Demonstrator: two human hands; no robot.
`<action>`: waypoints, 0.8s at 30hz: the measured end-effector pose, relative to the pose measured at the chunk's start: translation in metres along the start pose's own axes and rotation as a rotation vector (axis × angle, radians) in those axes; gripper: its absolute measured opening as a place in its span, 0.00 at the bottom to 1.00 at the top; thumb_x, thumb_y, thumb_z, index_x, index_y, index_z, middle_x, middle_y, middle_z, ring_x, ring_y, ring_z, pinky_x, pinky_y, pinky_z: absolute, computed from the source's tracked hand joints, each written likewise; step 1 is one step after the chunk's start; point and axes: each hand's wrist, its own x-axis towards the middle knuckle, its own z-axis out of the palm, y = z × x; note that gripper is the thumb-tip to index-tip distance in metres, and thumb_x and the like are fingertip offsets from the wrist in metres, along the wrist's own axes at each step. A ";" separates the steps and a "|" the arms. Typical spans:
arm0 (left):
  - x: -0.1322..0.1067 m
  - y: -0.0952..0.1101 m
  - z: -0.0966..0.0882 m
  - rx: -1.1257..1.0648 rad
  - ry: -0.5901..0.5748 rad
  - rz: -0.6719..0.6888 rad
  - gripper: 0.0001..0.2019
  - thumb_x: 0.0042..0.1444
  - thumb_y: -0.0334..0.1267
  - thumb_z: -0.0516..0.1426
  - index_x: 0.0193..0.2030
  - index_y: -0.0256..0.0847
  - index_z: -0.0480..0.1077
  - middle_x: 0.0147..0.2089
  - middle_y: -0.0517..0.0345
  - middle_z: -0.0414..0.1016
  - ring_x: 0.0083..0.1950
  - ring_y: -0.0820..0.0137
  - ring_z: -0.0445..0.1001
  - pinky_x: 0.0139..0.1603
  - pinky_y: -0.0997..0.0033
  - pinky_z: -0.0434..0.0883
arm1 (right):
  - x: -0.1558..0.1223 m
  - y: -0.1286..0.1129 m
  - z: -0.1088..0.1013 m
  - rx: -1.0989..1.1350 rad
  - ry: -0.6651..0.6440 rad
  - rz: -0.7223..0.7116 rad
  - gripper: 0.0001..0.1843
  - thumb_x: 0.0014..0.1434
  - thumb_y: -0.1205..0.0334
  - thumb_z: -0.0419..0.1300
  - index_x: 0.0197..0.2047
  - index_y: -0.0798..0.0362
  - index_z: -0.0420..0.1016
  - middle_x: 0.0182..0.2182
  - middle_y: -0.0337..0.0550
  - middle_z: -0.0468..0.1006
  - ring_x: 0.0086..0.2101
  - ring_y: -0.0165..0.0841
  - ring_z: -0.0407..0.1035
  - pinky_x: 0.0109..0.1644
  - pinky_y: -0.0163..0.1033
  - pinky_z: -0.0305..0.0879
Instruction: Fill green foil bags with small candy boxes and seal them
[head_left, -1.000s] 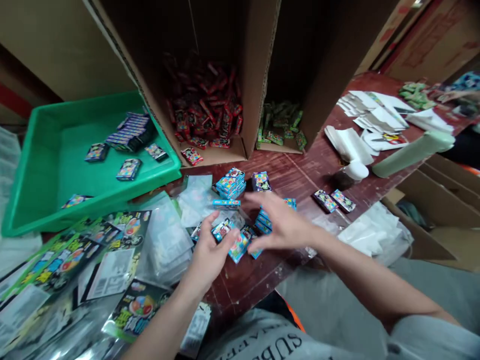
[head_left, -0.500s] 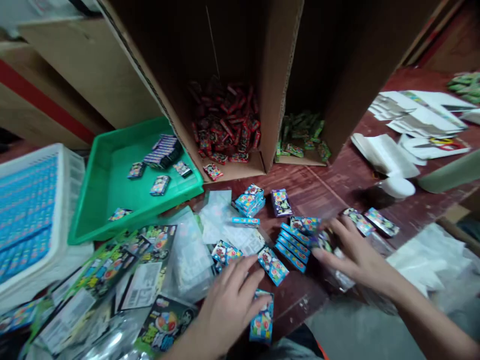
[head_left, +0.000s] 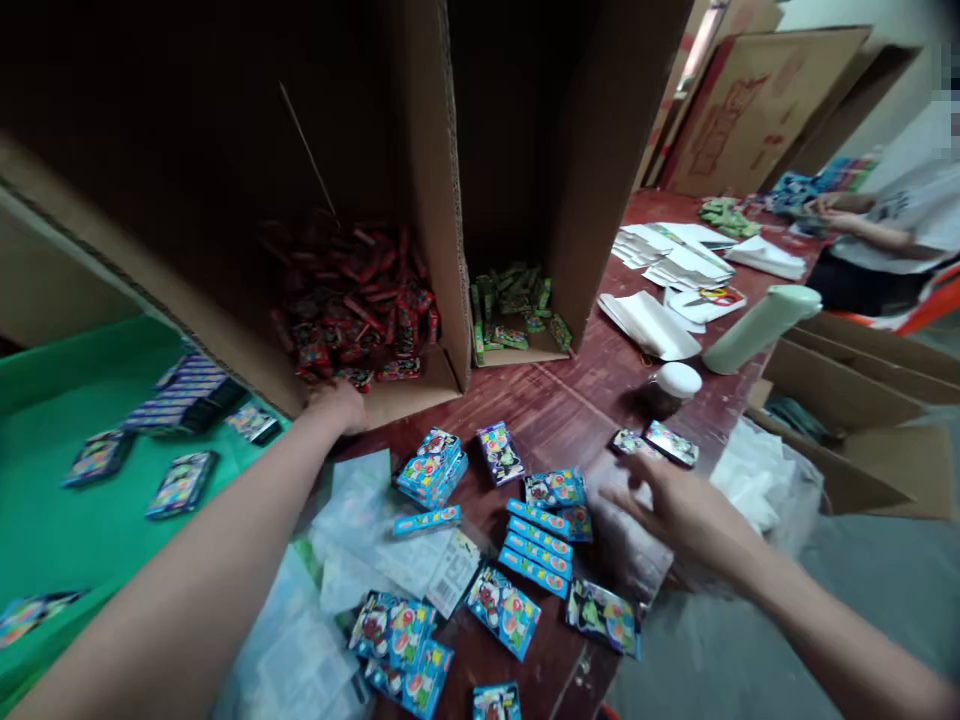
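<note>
Where the left hand (head_left: 336, 403) meets the lip of the corrugated cardboard carton (head_left: 427, 200), its fingers curl downward and their hold cannot be told. The red packets (head_left: 360, 310) inside lie jumbled, long axes pointing every way. Right hand (head_left: 671, 508): fingers loosely spread, grasping nothing, on glossy clear plastic bags (head_left: 626, 550) at the near edge of the table (head_left: 585, 400), long axis running away from the person. Flat blue boxes (head_left: 538, 545) lie just beside.

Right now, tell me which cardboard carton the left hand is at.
The carton of red packets: the left hand is at its open front edge. The carton of green packets stands to its right, untouched.
</note>
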 end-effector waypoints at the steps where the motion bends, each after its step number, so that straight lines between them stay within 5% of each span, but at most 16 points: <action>1: -0.003 -0.003 0.000 0.010 0.009 -0.019 0.25 0.64 0.40 0.61 0.62 0.24 0.65 0.61 0.32 0.70 0.59 0.50 0.74 0.54 0.45 0.75 | 0.035 0.003 -0.013 -0.073 0.064 -0.096 0.22 0.68 0.43 0.55 0.52 0.52 0.71 0.41 0.52 0.82 0.38 0.45 0.79 0.38 0.45 0.71; 4: -0.023 -0.003 -0.009 0.051 0.051 -0.051 0.30 0.62 0.38 0.58 0.61 0.10 0.60 0.61 0.18 0.65 0.62 0.38 0.70 0.54 0.43 0.74 | 0.153 -0.005 -0.033 -0.186 0.123 -0.311 0.22 0.66 0.57 0.58 0.58 0.60 0.69 0.54 0.63 0.78 0.53 0.50 0.74 0.55 0.50 0.69; 7: -0.054 0.007 -0.029 0.109 0.121 0.009 0.29 0.63 0.41 0.54 0.63 0.16 0.61 0.60 0.24 0.65 0.61 0.37 0.69 0.56 0.40 0.72 | 0.256 -0.032 -0.025 -0.200 0.104 -0.349 0.30 0.62 0.64 0.60 0.65 0.64 0.63 0.63 0.65 0.71 0.62 0.50 0.67 0.66 0.53 0.62; 11: -0.115 0.027 -0.049 0.165 0.399 0.218 0.36 0.61 0.48 0.55 0.70 0.24 0.58 0.61 0.30 0.65 0.59 0.39 0.69 0.58 0.38 0.71 | 0.313 -0.059 -0.009 -0.196 0.058 -0.321 0.33 0.57 0.63 0.66 0.64 0.62 0.66 0.56 0.62 0.78 0.56 0.51 0.71 0.62 0.53 0.65; 14: -0.180 0.051 -0.039 -0.008 0.478 0.421 0.37 0.61 0.51 0.57 0.72 0.30 0.58 0.61 0.33 0.66 0.59 0.42 0.69 0.61 0.40 0.70 | 0.292 -0.049 -0.014 -0.180 0.067 -0.290 0.35 0.58 0.61 0.66 0.66 0.62 0.65 0.58 0.63 0.75 0.58 0.54 0.68 0.63 0.56 0.63; 18: -0.272 0.094 -0.001 -0.322 0.191 0.614 0.39 0.56 0.51 0.63 0.72 0.45 0.57 0.62 0.43 0.68 0.61 0.49 0.70 0.60 0.45 0.73 | 0.195 0.002 -0.037 -0.023 0.080 -0.425 0.26 0.62 0.57 0.60 0.61 0.59 0.69 0.53 0.53 0.77 0.54 0.49 0.69 0.60 0.52 0.64; 22: -0.325 0.140 0.039 -0.498 -0.098 0.604 0.39 0.52 0.49 0.67 0.68 0.46 0.60 0.62 0.46 0.71 0.61 0.52 0.73 0.58 0.48 0.75 | 0.066 0.046 -0.038 0.111 -0.467 -0.476 0.17 0.62 0.52 0.62 0.50 0.52 0.77 0.44 0.44 0.81 0.42 0.39 0.76 0.48 0.41 0.70; 24: -0.331 0.165 0.051 -0.555 -0.129 0.580 0.36 0.52 0.48 0.68 0.65 0.44 0.62 0.62 0.46 0.71 0.61 0.52 0.73 0.60 0.47 0.75 | 0.018 0.053 -0.019 0.071 -0.526 -0.391 0.18 0.61 0.50 0.65 0.50 0.50 0.76 0.44 0.46 0.82 0.40 0.39 0.77 0.45 0.41 0.70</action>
